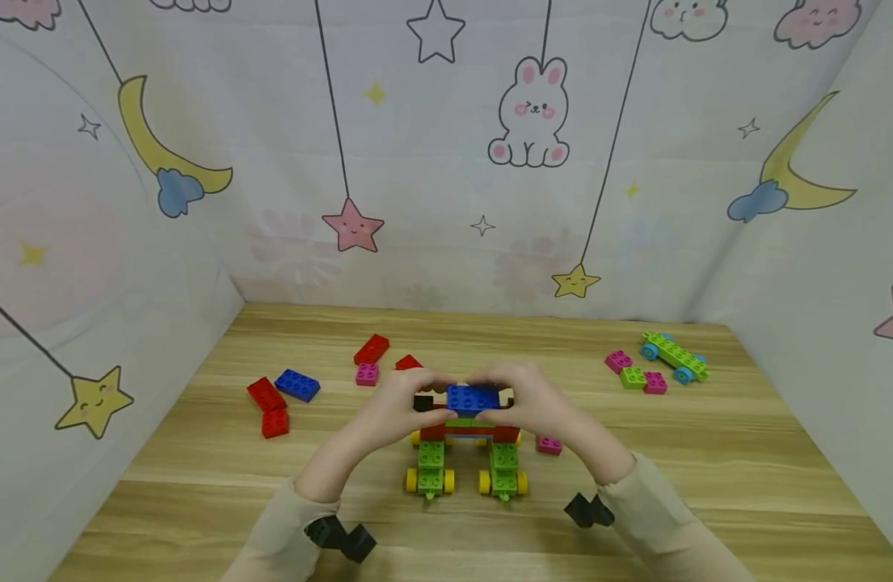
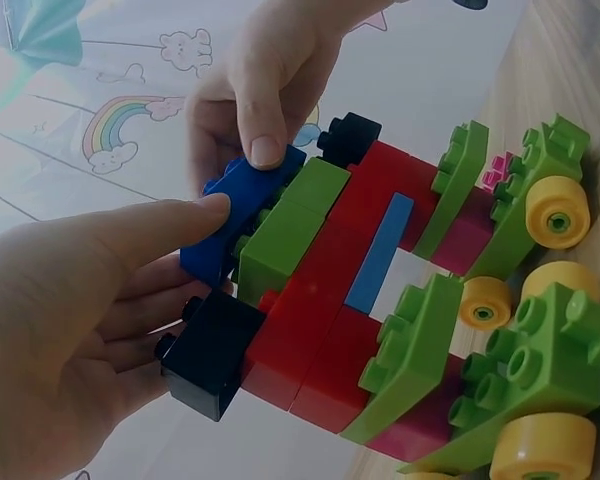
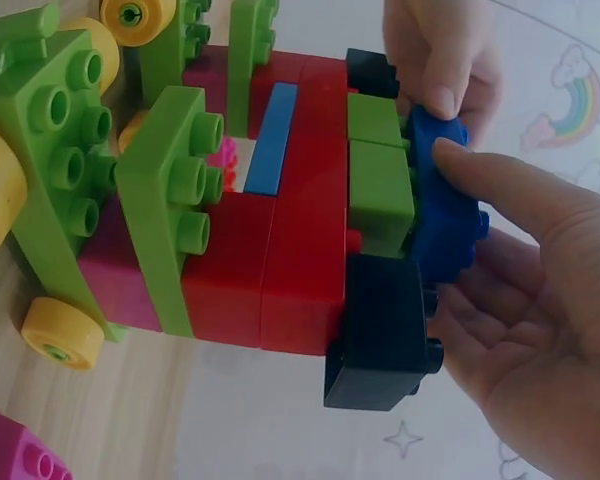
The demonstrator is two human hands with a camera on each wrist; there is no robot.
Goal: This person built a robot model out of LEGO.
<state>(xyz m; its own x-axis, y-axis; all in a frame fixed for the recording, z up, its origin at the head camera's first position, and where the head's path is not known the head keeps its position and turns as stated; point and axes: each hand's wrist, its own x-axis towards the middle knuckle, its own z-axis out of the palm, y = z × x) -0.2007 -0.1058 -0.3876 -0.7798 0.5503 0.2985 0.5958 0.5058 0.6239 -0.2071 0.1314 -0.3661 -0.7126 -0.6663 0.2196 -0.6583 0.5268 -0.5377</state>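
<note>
My left hand (image 1: pixel 406 402) and right hand (image 1: pixel 531 398) pinch a blue brick (image 1: pixel 472 400) from its two ends, thumbs on the near side. The brick sits over two light green bricks (image 3: pixel 382 205) at the top of a toy-brick build; in the right wrist view green studs show in a narrow gap under it. Beneath are stacked red bricks (image 2: pixel 315 290) with a thin blue piece (image 2: pixel 382 255). A black brick (image 2: pixel 212 350) stands at each end of the top. Two green wheeled bases (image 1: pixel 431 465) with yellow wheels (image 2: pixel 558 212) carry the build on the table.
Red bricks (image 1: pixel 267 395), a loose blue brick (image 1: pixel 297 385) and a pink brick (image 1: pixel 367 373) lie on the left of the wooden table (image 1: pixel 199 485). A green car base (image 1: pixel 675 356) with blue wheels stands back right, near pink and green bricks. Another pink brick (image 1: pixel 549 444) lies beside the build.
</note>
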